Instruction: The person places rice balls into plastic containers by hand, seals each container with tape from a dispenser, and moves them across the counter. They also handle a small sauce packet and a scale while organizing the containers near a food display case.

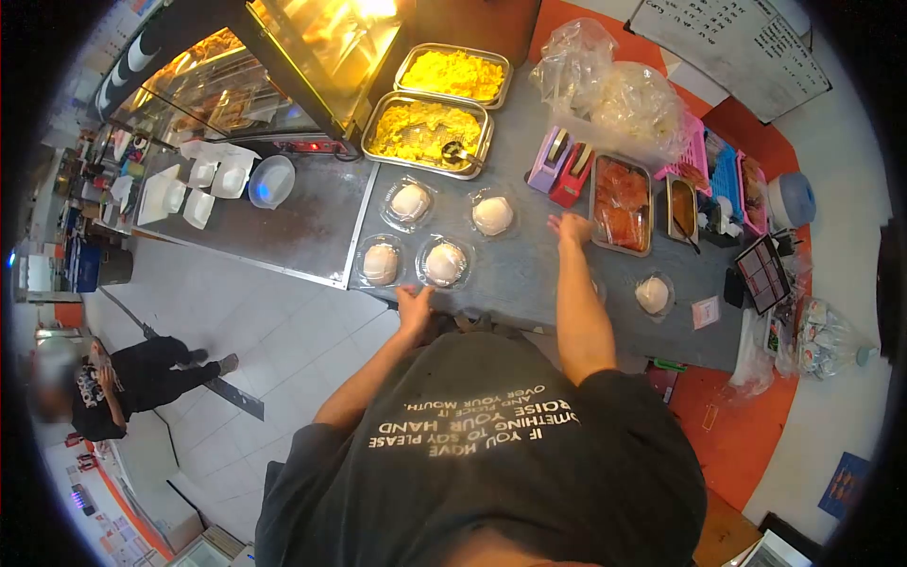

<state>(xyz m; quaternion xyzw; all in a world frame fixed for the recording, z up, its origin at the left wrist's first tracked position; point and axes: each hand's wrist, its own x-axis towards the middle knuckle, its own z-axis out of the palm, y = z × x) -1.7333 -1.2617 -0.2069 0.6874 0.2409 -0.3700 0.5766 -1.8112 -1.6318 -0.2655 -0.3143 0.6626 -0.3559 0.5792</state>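
Observation:
My left hand [413, 307] rests on the near edge of the grey counter [529, 274], just below a clear round container with a mound of white rice [444, 263]. My right hand [571, 229] lies flat on the counter with fingers spread, holding nothing, beside a steel tray of red-orange food [623, 204]. Three more rice containers [381, 264] [410, 202] [492, 215] sit to the left of it, and another [652, 295] lies to the right of my forearm.
Two steel trays of yellow food [452, 75] [425, 132] stand at the back, one with a spoon. Tape dispensers [561, 163], a plastic bag [624, 104], coloured baskets [727, 180] and a calculator [762, 274] crowd the right. A heated display case [274, 66] stands left. A person in black [132, 378] stands on the floor below.

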